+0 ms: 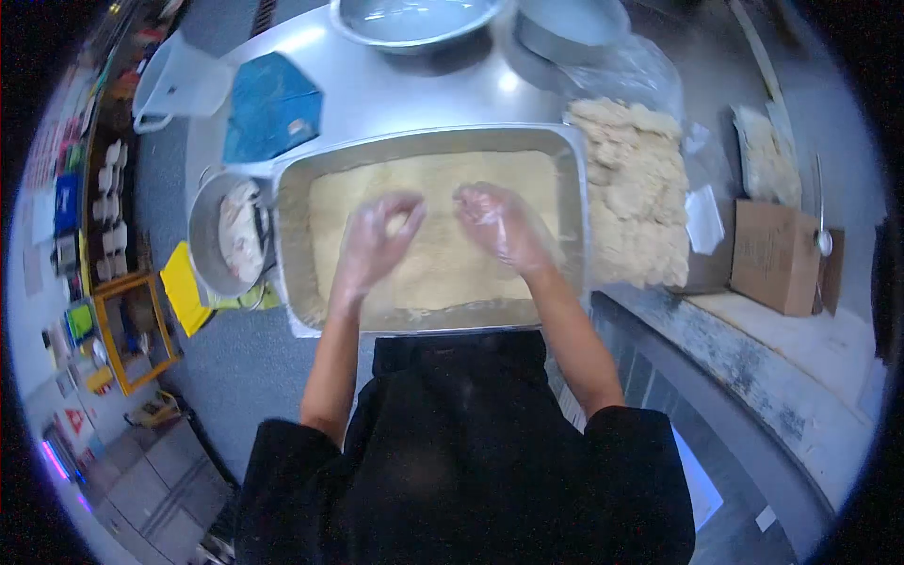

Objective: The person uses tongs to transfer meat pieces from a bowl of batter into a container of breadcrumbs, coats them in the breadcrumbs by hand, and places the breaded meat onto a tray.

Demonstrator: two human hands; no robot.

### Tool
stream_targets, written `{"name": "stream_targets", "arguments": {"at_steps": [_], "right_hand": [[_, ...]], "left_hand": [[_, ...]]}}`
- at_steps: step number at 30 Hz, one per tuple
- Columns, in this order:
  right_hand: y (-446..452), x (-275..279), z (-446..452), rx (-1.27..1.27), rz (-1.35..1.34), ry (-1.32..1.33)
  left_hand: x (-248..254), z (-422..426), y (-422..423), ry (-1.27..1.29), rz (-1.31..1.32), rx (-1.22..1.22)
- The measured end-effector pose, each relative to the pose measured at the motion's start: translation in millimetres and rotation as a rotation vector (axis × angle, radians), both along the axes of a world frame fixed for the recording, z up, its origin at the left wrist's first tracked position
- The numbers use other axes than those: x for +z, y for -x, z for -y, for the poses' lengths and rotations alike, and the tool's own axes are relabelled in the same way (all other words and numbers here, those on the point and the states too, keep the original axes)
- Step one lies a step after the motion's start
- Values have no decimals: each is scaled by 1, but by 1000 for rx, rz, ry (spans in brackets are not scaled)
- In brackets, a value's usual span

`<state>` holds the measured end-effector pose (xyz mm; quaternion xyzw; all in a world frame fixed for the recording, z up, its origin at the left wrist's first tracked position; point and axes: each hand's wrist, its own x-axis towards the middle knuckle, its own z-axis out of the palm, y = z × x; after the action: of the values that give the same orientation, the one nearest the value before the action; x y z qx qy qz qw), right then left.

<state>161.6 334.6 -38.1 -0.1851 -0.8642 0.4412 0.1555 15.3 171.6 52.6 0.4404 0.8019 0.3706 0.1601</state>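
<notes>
Both of my hands wear clear plastic gloves and hover over a large metal tray (pixel 292 226) that holds a flat layer of pale yellow dough or crumb (pixel 452 273). My left hand (pixel 381 235) is left of the middle, its fingers curled, with a small pale lump (pixel 396 224) at the thumb and fingers. My right hand (pixel 499 224) is right of the middle, fingers bent inward and blurred; whether it holds anything is hidden. The hands are apart from each other. Beside the tray's right edge lies a big slab of lumpy pale dough (pixel 636 198).
A metal pot (pixel 202 226) with white and brown contents stands at left. Behind it are a blue cloth (pixel 271 106) and a clear jug (pixel 184 85). Two metal bowls (pixel 414 42) (pixel 570 33) stand at the back. At right sits a cardboard box (pixel 774 256).
</notes>
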Motion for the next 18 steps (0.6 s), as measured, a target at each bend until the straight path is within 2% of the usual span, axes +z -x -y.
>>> {"name": "stream_targets", "arguments": {"at_steps": [2,5,8,9,11,14,18], "right_hand": [[40,-32,27,187,-55,-649],[105,-44,46,193,-78,-415],[145,-130,42,549,508,-376],[157,-116,50,598,672,-385],[187,-52,60,670,1003,-408],[184,6,67,815,1035,-305],[152,12,71,639,841,-340]], "left_hand": [[-10,78,0,126,60,149],[-17,164,-6,181,175,306],[-13,204,-8,151,213,346],[-14,210,-6,131,183,333],[-18,215,0,88,129,303],[-19,214,9,29,85,257],[-18,206,32,4,125,161]]}}
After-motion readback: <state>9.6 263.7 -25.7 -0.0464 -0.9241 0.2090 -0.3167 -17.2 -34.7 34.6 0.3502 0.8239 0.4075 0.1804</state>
